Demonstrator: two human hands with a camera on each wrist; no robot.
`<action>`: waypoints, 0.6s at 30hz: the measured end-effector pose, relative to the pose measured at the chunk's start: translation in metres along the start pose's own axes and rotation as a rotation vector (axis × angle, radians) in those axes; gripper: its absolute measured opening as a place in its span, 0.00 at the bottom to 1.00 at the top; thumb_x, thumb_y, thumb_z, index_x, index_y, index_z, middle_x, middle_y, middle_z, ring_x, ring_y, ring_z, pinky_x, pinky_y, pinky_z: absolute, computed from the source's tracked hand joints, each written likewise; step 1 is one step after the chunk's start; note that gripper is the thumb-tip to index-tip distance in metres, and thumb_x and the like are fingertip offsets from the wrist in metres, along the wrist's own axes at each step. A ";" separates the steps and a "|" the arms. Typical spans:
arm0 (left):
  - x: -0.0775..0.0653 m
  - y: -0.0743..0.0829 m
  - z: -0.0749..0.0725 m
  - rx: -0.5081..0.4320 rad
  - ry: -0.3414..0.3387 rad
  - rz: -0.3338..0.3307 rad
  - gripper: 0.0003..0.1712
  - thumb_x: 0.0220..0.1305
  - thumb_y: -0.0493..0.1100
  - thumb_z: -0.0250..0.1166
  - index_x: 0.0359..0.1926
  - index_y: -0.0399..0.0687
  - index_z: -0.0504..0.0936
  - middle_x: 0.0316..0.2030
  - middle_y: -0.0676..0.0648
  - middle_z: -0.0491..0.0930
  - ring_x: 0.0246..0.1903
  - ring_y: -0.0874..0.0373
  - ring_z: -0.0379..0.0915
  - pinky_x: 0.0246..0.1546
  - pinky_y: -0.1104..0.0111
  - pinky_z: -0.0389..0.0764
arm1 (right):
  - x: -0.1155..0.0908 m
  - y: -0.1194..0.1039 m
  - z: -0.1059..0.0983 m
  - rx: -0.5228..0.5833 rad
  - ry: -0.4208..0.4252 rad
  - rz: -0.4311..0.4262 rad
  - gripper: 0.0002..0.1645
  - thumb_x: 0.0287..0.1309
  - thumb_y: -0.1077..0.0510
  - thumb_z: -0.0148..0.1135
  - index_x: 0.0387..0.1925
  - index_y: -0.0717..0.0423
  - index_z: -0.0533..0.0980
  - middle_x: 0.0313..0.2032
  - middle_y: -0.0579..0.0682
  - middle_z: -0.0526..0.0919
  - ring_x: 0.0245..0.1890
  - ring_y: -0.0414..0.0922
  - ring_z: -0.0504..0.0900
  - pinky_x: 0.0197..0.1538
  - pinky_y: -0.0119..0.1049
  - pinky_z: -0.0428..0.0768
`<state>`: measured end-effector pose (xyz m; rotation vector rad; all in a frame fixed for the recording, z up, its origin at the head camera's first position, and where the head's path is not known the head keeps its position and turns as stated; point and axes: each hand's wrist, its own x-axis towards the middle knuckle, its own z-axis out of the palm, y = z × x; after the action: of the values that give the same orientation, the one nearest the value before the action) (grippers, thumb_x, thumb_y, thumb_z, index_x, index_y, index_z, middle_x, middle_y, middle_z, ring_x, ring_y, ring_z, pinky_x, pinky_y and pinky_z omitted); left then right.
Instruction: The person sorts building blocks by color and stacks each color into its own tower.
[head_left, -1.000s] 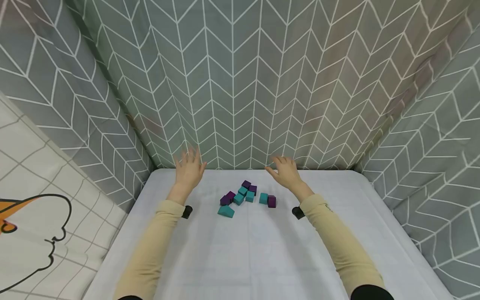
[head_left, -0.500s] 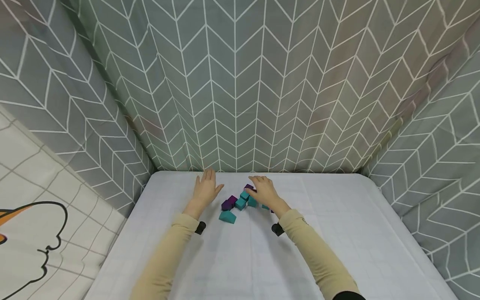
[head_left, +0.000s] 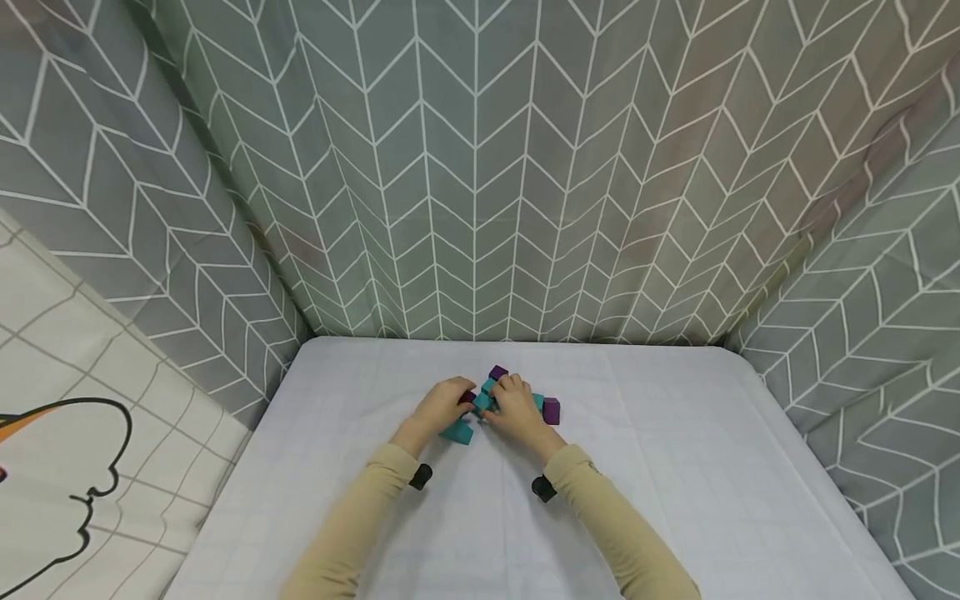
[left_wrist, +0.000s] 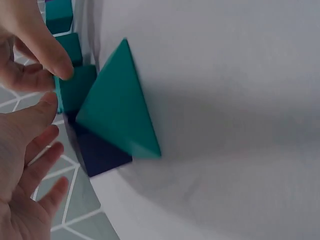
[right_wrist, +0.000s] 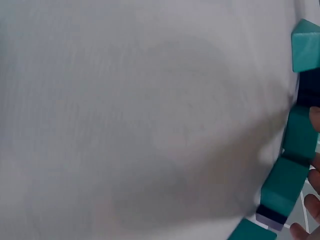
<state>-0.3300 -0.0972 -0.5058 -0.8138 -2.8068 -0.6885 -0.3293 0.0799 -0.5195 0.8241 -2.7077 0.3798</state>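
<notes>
In the head view, my left hand (head_left: 441,407) and right hand (head_left: 517,408) reach into a row of small teal and purple blocks. A wedge-shaped teal block (left_wrist: 122,105) lies nearest my left wrist, partly hiding a purple block (left_wrist: 102,150). The left thumb is close to a teal block (left_wrist: 80,90); the left fingers spread loosely behind it. My right thumb lies over that same block's top edge, the other right fingers bending down on its far side. Whether the right hand pinches it is hidden. Past the right hand sits a purple cube (head_left: 551,411).
The blocks stand on a white-covered table (head_left: 637,467), towards its far edge. A purple cube (head_left: 498,372) is the farthest one. A grey-green curtain with white chevrons (head_left: 480,208) rises behind the table, with more cloth on both sides.
Both hands have come down and inward, from spread apart over the far table edge to close together at the blocks. The fingers are more bent than before.
</notes>
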 end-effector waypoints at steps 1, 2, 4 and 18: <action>0.001 0.001 0.002 -0.007 -0.008 0.017 0.15 0.54 0.36 0.64 0.43 0.37 0.77 0.39 0.44 0.78 0.39 0.55 0.74 0.40 0.67 0.77 | -0.001 0.000 0.002 -0.005 0.010 -0.008 0.20 0.47 0.47 0.65 0.34 0.59 0.76 0.34 0.50 0.70 0.36 0.47 0.65 0.40 0.41 0.67; 0.002 0.002 0.003 -0.016 -0.016 0.032 0.13 0.53 0.35 0.64 0.41 0.37 0.78 0.37 0.44 0.78 0.37 0.56 0.74 0.38 0.68 0.77 | -0.001 -0.001 0.004 -0.017 0.020 -0.015 0.20 0.47 0.47 0.65 0.34 0.59 0.76 0.33 0.50 0.70 0.36 0.48 0.65 0.39 0.41 0.67; 0.005 0.004 0.007 -0.012 -0.028 0.053 0.10 0.51 0.33 0.65 0.38 0.39 0.79 0.34 0.46 0.77 0.34 0.58 0.73 0.35 0.69 0.76 | -0.001 -0.002 0.007 -0.030 0.029 -0.020 0.20 0.47 0.47 0.65 0.34 0.58 0.76 0.33 0.50 0.71 0.36 0.48 0.66 0.40 0.42 0.67; 0.018 0.007 0.015 0.052 -0.036 0.055 0.09 0.46 0.31 0.68 0.31 0.40 0.79 0.28 0.46 0.76 0.31 0.56 0.74 0.33 0.68 0.76 | 0.001 -0.005 0.015 0.020 0.101 0.022 0.15 0.42 0.52 0.66 0.32 0.57 0.78 0.27 0.49 0.79 0.31 0.47 0.65 0.37 0.42 0.64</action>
<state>-0.3415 -0.0765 -0.5116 -0.8990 -2.8099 -0.5966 -0.3300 0.0702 -0.5319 0.7597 -2.6255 0.4422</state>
